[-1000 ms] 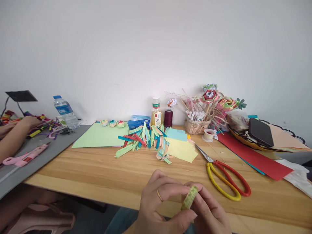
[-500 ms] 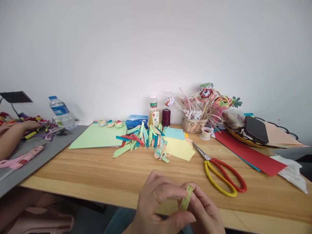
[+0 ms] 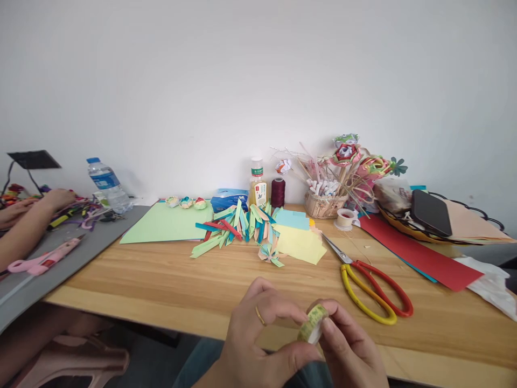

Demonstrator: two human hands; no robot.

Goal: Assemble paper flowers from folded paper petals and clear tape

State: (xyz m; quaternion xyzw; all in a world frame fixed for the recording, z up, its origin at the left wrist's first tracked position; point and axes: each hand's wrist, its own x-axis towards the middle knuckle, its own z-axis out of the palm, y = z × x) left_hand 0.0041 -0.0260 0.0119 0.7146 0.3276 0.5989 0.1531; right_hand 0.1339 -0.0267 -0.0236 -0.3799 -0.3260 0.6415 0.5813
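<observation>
Hiding part of the yellow-green roll (image 3: 312, 323), right hand (image 3: 350, 345) opposite left hand (image 3: 256, 337).

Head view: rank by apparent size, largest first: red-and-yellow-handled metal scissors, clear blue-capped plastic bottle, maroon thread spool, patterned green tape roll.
1. Scissors
2. Bottle
Unranked below these: tape roll and spool; the roll is nearer and partly covered.
</observation>
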